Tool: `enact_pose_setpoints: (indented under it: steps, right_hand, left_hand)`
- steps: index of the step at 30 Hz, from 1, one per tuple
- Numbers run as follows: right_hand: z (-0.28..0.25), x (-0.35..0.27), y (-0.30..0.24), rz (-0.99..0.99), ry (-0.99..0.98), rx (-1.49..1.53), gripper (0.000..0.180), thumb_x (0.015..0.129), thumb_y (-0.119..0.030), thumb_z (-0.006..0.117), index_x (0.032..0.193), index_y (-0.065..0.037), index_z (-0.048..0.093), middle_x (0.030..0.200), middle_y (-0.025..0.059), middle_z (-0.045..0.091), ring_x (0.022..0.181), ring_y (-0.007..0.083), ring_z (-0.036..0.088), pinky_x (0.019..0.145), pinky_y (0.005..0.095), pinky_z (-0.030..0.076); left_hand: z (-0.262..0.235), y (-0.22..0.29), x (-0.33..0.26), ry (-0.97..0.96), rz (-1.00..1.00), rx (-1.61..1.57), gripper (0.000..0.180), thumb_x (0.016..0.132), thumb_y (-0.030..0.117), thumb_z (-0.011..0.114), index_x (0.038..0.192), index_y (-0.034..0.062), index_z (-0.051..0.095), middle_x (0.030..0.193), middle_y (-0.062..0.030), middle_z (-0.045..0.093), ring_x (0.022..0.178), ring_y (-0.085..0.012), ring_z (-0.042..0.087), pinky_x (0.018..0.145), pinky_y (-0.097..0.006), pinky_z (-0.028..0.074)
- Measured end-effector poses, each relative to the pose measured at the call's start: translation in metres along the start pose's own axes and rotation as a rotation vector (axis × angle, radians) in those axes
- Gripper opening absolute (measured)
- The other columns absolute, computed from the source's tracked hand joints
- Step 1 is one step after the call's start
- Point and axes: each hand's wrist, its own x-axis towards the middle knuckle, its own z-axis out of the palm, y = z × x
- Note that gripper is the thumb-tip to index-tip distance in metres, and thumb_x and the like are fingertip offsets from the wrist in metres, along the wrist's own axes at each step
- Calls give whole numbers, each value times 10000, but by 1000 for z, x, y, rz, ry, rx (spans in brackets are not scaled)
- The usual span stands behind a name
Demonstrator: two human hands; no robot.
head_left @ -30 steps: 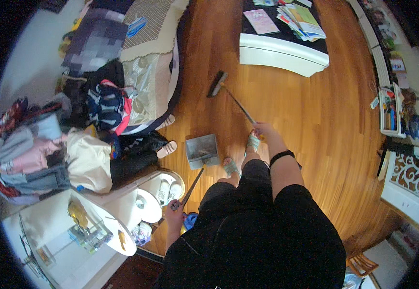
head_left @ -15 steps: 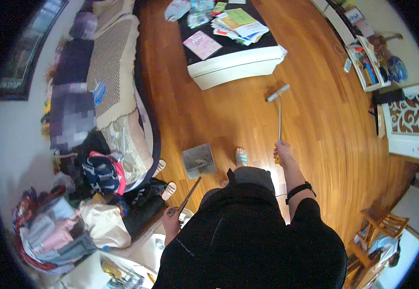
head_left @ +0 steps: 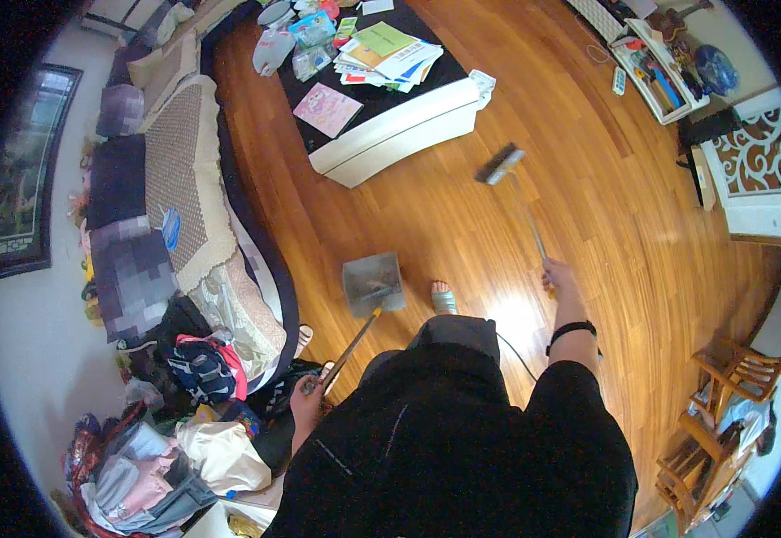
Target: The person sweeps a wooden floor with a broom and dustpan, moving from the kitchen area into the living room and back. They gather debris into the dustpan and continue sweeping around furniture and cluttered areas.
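Observation:
My right hand (head_left: 556,275) grips the thin handle of a broom (head_left: 501,166), whose brush head hangs over the wooden floor beside the white coffee table (head_left: 390,134). My left hand (head_left: 308,394) holds the long wooden handle of a grey dustpan (head_left: 372,280). The pan sits on the floor just in front of my foot (head_left: 444,296). A black band circles my right wrist.
A sofa (head_left: 175,179) with a patterned cover runs along the left. Bags and clothes (head_left: 175,439) pile up at the lower left. Papers and packets cover the dark table top. Wooden chairs (head_left: 722,403) stand at the lower right, a white cabinet (head_left: 758,179) on the right.
The view has swung so the sofa and table show more fully. The broom head has shifted from my left front to the right, near the table's corner. Both hands keep their grips.

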Motion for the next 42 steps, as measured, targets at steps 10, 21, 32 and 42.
enact_pose_setpoints:
  steps: [10,21,32,42]
  right_hand:
    - [6,-48,5,-411,-28,-417,108,814,-147,535,826,-40,523,518,40,470,401,138,466,362,298,384]
    - [144,-138,-41,-164,-600,-759,216,763,-181,634,856,11,596,544,45,511,411,133,485,355,281,393]
    - [346,-88,-74,-256,-743,-979,206,793,-190,599,901,-19,559,592,66,532,443,157,511,382,297,410]
    - [231,-91,-99,110,-342,-425,290,788,-278,652,708,-18,551,577,87,535,431,157,488,381,300,397]
  left_hand:
    - [1,11,0,138,133,-70,393,731,226,672,1036,7,557,748,-104,598,551,-157,595,496,-266,485]
    - [-43,21,20,175,-171,-472,400,758,211,623,1075,-13,531,804,-104,598,424,-156,542,401,-280,451]
    - [-88,18,90,209,-243,-436,462,760,176,595,1184,27,489,803,-113,605,442,-176,555,421,-283,467]
    - [-109,56,187,-42,-42,-268,462,752,147,571,1197,50,492,829,-133,617,559,-204,609,498,-307,508]
